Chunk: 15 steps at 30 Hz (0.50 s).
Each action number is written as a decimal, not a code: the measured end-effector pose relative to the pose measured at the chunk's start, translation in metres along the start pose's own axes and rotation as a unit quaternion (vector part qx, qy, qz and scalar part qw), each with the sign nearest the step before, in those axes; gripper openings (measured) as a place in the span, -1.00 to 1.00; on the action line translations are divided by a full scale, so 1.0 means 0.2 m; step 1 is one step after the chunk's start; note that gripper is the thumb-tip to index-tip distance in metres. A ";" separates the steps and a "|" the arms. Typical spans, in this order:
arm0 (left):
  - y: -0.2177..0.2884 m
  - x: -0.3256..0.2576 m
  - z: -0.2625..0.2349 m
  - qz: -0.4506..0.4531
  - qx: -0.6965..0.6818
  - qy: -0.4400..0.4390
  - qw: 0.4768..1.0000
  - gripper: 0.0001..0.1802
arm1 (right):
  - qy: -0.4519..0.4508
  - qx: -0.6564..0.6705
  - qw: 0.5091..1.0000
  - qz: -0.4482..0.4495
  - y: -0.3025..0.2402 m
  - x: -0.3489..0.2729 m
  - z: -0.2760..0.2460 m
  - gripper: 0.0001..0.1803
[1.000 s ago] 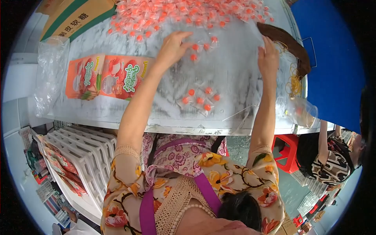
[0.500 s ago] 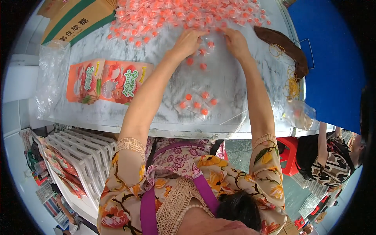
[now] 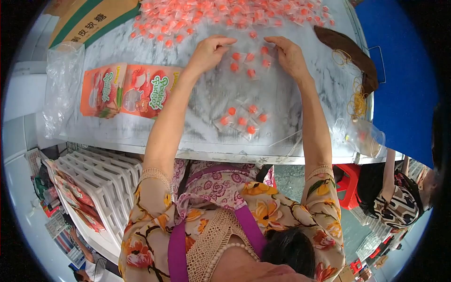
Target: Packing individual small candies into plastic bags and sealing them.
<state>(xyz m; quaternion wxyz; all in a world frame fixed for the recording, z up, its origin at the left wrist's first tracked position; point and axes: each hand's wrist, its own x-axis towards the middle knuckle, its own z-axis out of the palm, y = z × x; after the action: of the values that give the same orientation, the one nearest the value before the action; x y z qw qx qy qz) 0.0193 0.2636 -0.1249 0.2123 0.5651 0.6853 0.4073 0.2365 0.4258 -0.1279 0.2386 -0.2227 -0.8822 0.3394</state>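
Note:
Several red-orange candies in clear wrappers [image 3: 250,57] lie loosely grouped on the table between my hands. My left hand [image 3: 209,52] is beside their left side, its index finger stretched toward them and the other fingers partly curled. Facing it from the right is my right hand [image 3: 290,55], fingers pointing inward near the candies. Neither hand grips anything that I can see. Closer to my body sits a second small cluster of wrapped candies [image 3: 242,121]. Beyond both hands spreads a large heap of the same candies [image 3: 225,11].
Left of my left forearm lie red printed pouches [image 3: 141,90], a crumpled clear plastic bag [image 3: 63,89] and a cardboard box [image 3: 89,23]. On the right are a brown cloth [image 3: 345,47], yellow rubber bands [image 3: 358,101] and a clear plastic cup [image 3: 371,141]. White crates [image 3: 101,183] stand below the table's left edge.
My hands have drawn back from the heap's edge and spread wider apart. More candies now lie between them, separated from the heap. The nearer cluster keeps its arrangement.

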 end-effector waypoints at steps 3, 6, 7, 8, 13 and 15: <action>0.12 -0.02 -0.03 -0.098 -0.010 -0.107 0.989 -0.55 | -0.016 -0.057 0.996 -0.063 0.00 -0.02 0.03 -0.50; 0.13 -0.06 -0.04 -0.049 0.039 -0.129 0.990 -0.37 | -0.018 -0.027 0.998 -0.048 -0.02 -0.04 0.05 -0.51; 0.12 -0.06 -0.02 -0.051 0.039 -0.127 0.990 -0.37 | -0.020 -0.027 0.998 -0.049 -0.03 -0.05 0.06 -0.51; 0.10 -0.07 0.00 -0.002 0.075 -0.103 0.992 -0.32 | -0.005 -0.055 0.997 -0.059 -0.04 -0.05 0.08 -0.52; 0.14 -0.10 0.09 0.015 0.085 -0.106 0.991 -0.28 | 0.006 -0.083 0.994 -0.076 -0.10 -0.11 0.10 -0.55; 0.18 -0.17 0.12 0.054 0.067 -0.112 0.990 -0.27 | -0.019 -0.046 0.994 -0.098 -0.13 -0.18 0.11 -0.57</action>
<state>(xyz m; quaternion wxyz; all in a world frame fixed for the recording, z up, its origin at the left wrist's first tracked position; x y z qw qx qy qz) 0.0692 0.2395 -0.1163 0.2270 0.6562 0.6517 0.3052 0.2473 0.3778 -0.1334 0.2436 -0.1392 -0.9188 0.2776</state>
